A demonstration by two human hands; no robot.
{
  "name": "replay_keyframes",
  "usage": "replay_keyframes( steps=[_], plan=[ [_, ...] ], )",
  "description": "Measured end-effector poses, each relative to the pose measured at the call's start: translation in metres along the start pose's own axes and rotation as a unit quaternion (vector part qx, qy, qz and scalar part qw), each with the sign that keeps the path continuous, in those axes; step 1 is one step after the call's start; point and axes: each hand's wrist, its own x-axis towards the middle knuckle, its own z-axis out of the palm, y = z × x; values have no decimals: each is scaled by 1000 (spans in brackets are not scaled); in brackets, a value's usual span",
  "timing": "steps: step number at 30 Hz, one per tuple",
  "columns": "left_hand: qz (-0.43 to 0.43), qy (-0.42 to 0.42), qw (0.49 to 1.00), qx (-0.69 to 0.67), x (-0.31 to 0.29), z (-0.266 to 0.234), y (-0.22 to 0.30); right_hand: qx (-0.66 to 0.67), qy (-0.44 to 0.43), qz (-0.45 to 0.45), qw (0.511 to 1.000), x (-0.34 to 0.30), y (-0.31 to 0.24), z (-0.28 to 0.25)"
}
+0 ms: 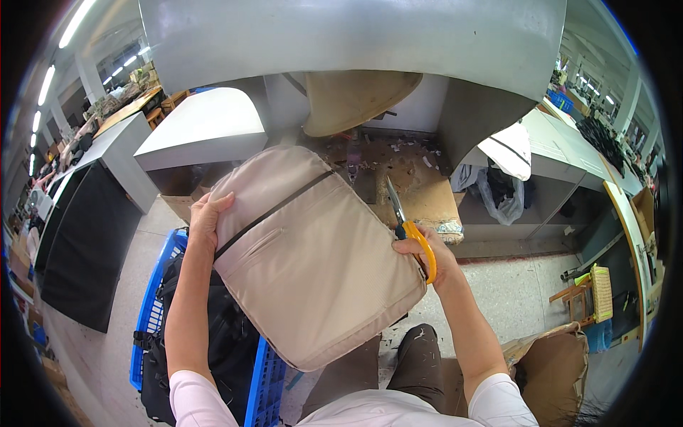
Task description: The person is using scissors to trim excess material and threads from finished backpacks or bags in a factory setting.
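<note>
A beige fabric panel (324, 277) with rounded corners and a dark strip across its upper part is held up in front of me, tilted. My left hand (208, 217) pinches its upper left edge, thumb on the front face. At the right edge, my right hand (435, 256) holds yellow-handled scissors (418, 240), blades pointing up and away. That hand also lies against the panel's edge; whether its fingers grip the cloth too is hidden.
A blue plastic basket (158, 285) with black bags (220, 334) stands at my lower left. Ahead, a worn wooden board (420, 188) carries scraps beneath a grey metal hood (348, 39). A cardboard box (551, 366) and a small wooden chair (587, 295) are on the right.
</note>
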Motion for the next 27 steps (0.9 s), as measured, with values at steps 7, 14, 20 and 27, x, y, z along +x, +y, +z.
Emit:
replay_keyframes(
  steps=[7, 14, 20, 27],
  plan=[
    [0, 8, 1000, 4, 10, -1, 0, -14, 42, 1, 999, -3, -8, 8],
    [-1, 9, 1000, 2, 15, 1, -1, -6, 15, -3, 1000, 5, -2, 4],
    [3, -2, 1000, -4, 16, 4, 3, -7, 16, -7, 1000, 4, 1, 1],
    [6, -31, 999, -2, 0, 10, 4, 5, 17, 4, 1000, -11, 9, -3]
  ],
)
